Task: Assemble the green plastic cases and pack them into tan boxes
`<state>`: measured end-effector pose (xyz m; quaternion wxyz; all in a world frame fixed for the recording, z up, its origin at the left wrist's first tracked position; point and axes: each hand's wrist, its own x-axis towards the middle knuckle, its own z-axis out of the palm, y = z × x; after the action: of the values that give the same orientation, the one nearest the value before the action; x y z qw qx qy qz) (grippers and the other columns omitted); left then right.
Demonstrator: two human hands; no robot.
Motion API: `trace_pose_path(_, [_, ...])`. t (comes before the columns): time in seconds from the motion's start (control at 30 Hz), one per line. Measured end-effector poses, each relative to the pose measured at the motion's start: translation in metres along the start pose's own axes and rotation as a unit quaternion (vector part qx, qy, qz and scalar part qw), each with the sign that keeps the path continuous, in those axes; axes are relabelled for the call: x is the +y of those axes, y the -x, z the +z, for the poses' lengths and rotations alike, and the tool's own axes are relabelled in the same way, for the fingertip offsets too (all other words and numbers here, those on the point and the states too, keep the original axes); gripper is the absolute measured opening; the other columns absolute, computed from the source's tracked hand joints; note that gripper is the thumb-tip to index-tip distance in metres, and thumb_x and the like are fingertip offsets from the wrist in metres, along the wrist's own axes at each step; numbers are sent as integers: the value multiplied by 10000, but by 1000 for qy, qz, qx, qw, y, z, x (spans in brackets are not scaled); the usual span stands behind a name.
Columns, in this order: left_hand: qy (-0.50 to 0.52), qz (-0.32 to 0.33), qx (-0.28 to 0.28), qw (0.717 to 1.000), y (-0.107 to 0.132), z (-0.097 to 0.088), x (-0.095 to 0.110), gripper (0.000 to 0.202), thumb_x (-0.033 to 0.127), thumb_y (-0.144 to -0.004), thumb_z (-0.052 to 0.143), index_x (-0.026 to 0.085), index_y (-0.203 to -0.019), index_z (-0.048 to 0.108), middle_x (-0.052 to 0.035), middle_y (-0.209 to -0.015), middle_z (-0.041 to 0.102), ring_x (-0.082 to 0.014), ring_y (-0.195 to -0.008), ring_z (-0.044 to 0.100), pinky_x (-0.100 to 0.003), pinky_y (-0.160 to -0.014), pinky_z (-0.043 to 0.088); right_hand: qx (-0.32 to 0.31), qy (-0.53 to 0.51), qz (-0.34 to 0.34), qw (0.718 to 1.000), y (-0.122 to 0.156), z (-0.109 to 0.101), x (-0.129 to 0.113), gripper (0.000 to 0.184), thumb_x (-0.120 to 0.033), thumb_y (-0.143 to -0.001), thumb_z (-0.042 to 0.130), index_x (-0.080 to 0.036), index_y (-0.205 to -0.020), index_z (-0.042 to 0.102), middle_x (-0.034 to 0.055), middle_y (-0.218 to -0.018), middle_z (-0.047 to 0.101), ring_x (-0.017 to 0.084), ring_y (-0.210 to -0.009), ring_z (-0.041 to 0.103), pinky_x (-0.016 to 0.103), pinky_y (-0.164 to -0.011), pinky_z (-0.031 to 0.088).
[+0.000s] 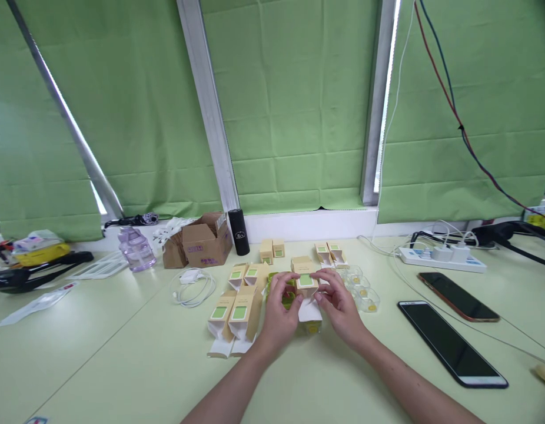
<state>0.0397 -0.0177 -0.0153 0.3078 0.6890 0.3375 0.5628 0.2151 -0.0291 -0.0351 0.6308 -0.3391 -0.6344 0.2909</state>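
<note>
Between my two hands is a small tan cardboard box [305, 281] with a green square on its face and a white flap hanging open toward me. My left hand [280, 306] grips its left side with the fingertips. On its right side, my right hand [338, 303] pinches it too. Beneath the flap a clear plastic piece partly shows. Behind my left hand sits a green translucent item [289, 297], mostly hidden. Several similar boxes [240, 312] lie to the left with open flaps. Right of my hands are clear plastic cups [365, 297] with yellow bits inside.
Two small boxes [272, 249] and two opened ones [330, 254] stand farther back. A brown carton [207, 240], black cylinder [239, 232] and purple bottle [137, 249] line the back left. At right lie two phones [451, 341], a power strip [442, 258] and cables.
</note>
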Motion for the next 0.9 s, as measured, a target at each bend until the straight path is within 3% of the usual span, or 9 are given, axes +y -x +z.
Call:
trace_pose_path(0.17, [-4,19,-38,999,2,-4,3,379,420,-1003,644,283,-1356,633,-109,-1320,543,-253,-1065,615,-393,-947,518,21,2,6,1000,-2,0,2,290,-405,-1013,630,-320,-1285,685,96,-1364,515,184,-894,685,378,-807,634])
trace_pose_path(0.3, [-1,28,-72,997,2,-7,3,530,556,-1001,613,308,-1469,587,-129,-1446,455,-306,-1225,565,-444,-1063,479,39,-9,11,999,-4,-1,3,296,-426,-1005,643,-302,-1271,683,103,-1368,537,176,-833,682,348,-723,630])
trace_pose_path(0.47, [3,31,-132,991,4,-10,-2,820,726,-910,647,349,-1605,433,-127,-1571,311,-381,-1444,408,-523,-1208,371,47,-16,28,998,-5,-4,4,325,-452,-1002,639,-293,-1284,668,107,-1409,538,174,-838,689,332,-715,618])
trace_pose_path(0.6, [1,22,-153,988,5,-9,-4,991,769,-802,745,390,-1631,357,-109,-1620,224,-413,-1479,361,-573,-1233,335,51,-11,39,998,-5,-4,5,341,-466,-997,644,-292,-1288,673,112,-1425,543,189,-866,703,336,-721,614])
trace_pose_path(0.9, [-5,20,-109,994,5,-6,-2,698,633,-948,657,360,-1549,429,-111,-1523,340,-339,-1312,506,-509,-1129,425,41,-6,35,999,-4,-1,5,311,-440,-993,657,-310,-1272,703,102,-1422,516,196,-921,710,390,-831,628])
